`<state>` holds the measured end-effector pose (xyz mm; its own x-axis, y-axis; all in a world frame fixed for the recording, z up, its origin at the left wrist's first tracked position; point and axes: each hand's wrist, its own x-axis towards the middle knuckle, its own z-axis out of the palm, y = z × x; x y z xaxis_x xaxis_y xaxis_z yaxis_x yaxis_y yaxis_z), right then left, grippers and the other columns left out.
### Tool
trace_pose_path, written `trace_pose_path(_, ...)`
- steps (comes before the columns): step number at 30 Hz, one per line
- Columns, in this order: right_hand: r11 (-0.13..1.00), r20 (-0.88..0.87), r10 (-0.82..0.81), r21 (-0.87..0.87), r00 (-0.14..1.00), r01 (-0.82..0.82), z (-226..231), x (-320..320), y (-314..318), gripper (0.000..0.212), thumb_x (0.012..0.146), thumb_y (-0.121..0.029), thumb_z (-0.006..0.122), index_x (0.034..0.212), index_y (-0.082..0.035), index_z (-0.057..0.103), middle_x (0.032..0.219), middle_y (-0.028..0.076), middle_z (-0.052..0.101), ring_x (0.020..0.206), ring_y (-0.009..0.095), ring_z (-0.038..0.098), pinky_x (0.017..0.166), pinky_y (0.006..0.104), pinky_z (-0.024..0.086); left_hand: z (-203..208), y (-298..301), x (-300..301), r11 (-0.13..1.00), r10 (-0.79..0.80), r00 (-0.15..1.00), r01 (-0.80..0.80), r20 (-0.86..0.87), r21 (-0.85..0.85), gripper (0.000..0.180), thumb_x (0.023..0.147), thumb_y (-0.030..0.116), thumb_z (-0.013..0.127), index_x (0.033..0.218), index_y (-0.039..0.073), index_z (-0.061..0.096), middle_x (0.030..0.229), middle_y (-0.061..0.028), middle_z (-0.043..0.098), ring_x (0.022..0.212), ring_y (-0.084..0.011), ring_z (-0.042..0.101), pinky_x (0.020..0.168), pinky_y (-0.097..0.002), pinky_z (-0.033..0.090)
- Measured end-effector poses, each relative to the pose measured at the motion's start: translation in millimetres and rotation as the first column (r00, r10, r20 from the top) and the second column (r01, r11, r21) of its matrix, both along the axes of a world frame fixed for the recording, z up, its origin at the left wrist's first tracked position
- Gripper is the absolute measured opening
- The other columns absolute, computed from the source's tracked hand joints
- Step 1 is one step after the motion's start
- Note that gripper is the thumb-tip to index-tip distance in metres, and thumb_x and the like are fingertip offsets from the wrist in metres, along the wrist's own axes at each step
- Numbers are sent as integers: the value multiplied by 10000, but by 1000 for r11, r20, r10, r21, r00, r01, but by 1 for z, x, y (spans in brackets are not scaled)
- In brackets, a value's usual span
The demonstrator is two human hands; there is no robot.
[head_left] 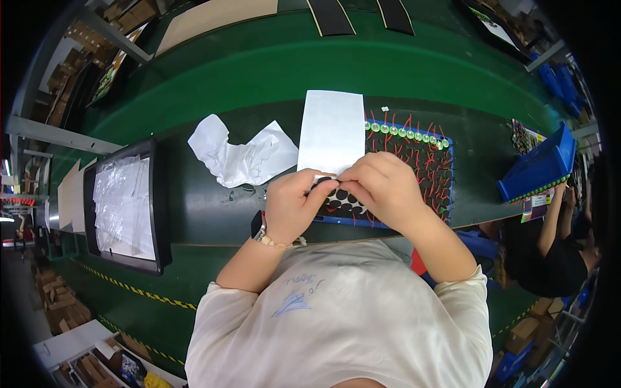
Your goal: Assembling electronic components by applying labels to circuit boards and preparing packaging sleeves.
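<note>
My left hand [291,205] and my right hand [386,191] meet in front of me over the bench, fingers closed in a pinch. Between the fingertips is a small black piece [325,183], seemingly a round pad; my fingers cover part of it. Just below lies a white sheet with black round pads [343,205], partly under my hands. A plain white paper strip [332,129] stretches away beyond my fingertips. To the right, partly behind my right hand, a blue tray [451,187] holds rows of small round green boards [411,134] with red wires.
Crumpled white paper [249,155] lies left of the strip. A black bin [162,220] with clear plastic bags [123,200] stands farther left. At right, a co-worker's arm [552,220] reaches to a tilted blue bin [540,161]. A green surface [259,71] runs beyond the bench.
</note>
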<state>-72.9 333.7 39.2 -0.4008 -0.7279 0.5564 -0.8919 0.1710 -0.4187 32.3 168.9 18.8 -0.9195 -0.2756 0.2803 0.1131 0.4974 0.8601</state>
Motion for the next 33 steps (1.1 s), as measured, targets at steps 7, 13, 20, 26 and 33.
trace_pose_path(7,968,180,253,-41,951,-249,-8,-19,-6,131,734,-50,751,812,-95,656,808,23,646,746,217,620,665,330,482,-31,-19,-7,978,146,988,-151,48,144,255,922,192,663,755,8,607,580,-36,514,540,-85,417,496,-273,359)
trace_pose_path(13,985,692,-47,-89,720,150,3,-86,-10,298,884,-16,639,1166,-41,544,862,-21,556,763,57,497,697,207,429,-46,-70,-33,878,435,895,-397,-98,268,321,978,225,591,724,28,579,602,66,463,563,-48,370,497,-237,301)
trace_pose_path(20,984,729,-176,141,661,107,-29,-105,-16,454,888,-7,630,1316,-54,484,843,-18,572,729,45,490,687,201,419,-33,-103,-68,660,675,685,-397,-273,638,339,1015,307,528,910,-9,592,824,-13,611,710,-67,518,634,-228,437)
trace_pose_path(26,983,703,-175,164,690,83,-23,-99,-25,483,872,1,641,1326,-72,491,834,-20,591,712,54,482,690,215,422,-3,-155,-75,446,823,504,-293,-260,846,456,1030,400,449,1088,-40,554,1053,-120,656,909,-210,650,806,-333,541)
trace_pose_path(33,981,736,-174,186,654,52,-27,-107,-33,535,871,-7,651,1365,-85,462,832,-15,612,689,60,477,684,221,421,-24,-90,-100,599,572,710,-21,-410,800,335,1008,285,542,1109,-35,550,1047,-97,646,911,-150,635,799,-285,513)
